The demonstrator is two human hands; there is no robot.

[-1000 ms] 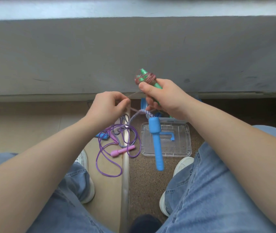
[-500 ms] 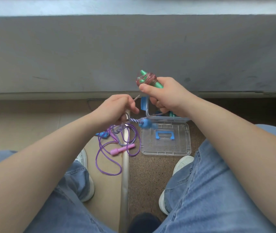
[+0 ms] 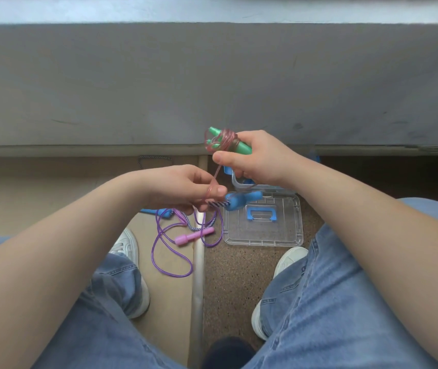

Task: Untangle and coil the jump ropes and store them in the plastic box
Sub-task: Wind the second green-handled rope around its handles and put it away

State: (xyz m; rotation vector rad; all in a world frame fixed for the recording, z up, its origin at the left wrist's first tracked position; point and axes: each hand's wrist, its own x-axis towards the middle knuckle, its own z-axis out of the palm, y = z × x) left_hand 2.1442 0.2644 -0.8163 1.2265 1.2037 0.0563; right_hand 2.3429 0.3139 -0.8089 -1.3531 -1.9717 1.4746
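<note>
Scanning from well left of the clear lid [image 3: 263,235], I found a white shoe [image 3: 130,246] on the tan floor. Nearer the lid, the purple rope [image 3: 154,249] lay in loose loops. Its pink handle [image 3: 194,237] lay across the metal floor strip [image 3: 198,288], just left of the lid's near-left corner. A blue handle [image 3: 160,211] showed partly under the left forearm, left of the lid's far edge.

Just left of the lid's far-left corner, the left hand [image 3: 186,190] hung in the air. Its thumb and forefinger were together, pinching the pink cord [image 3: 216,173]. A striped rope [image 3: 216,204] ran from that hand's lower fingers to a second blue handle [image 3: 239,201] at the lid's far-left corner. I could not tell whether those fingers gripped the rope, or whether the handle hung free or rested on the lid.

Up beyond the lid's far edge, the right hand [image 3: 258,158] had its fingers clamped round the green handles [image 3: 243,149]. The pink cord was wound about the handles in a coil [image 3: 224,139], and one strand led down to the left hand.

The plastic box [image 3: 236,182] stood against the lid's far edge, mostly hidden behind the right hand. The lid itself lay flat on the speckled floor with its blue grip [image 3: 262,213] facing up. A second white shoe [image 3: 290,258] sat just beside the lid's near-right corner.
</note>
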